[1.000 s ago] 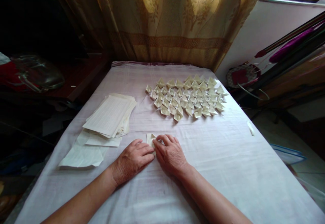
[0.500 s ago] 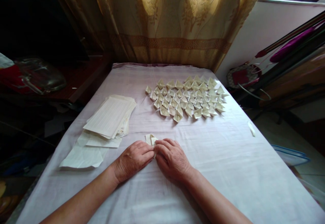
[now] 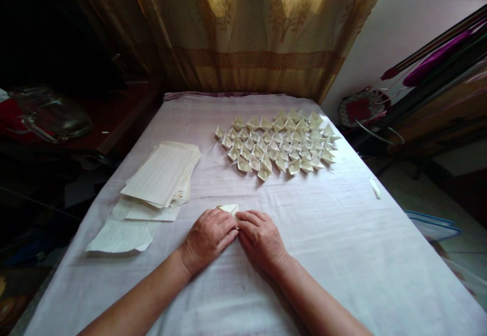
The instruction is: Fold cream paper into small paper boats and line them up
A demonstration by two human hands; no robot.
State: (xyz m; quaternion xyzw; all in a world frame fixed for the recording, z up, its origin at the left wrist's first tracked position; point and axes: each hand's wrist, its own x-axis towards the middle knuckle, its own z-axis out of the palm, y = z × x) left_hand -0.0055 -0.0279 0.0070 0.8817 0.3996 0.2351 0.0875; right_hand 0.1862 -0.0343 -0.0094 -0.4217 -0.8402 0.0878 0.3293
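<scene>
A small folded piece of paper (image 3: 230,208), cream in colour, lies flat near the front middle of the cloth-covered table. My left hand (image 3: 210,233) is closed over its left part, fingers bent and pressed down. From the other side my right hand (image 3: 262,237) grips its right edge, fingers together. The fingertips of both hands almost meet, and they hide the paper's lower part. Beyond them stand many folded paper boats (image 3: 280,145), set close together in rows.
Left of my hands lies a stack of lined paper sheets (image 3: 155,173), with a loose sheet (image 3: 117,234) under its near end. A small white object (image 3: 375,188) rests by the right edge of the white tablecloth (image 3: 342,255). A patterned curtain (image 3: 254,36) hangs behind the table.
The folded paper now shows a triangular fold on top where an open flap stood before. My left hand has shifted right and slightly up over it; the right hand stays close by.
</scene>
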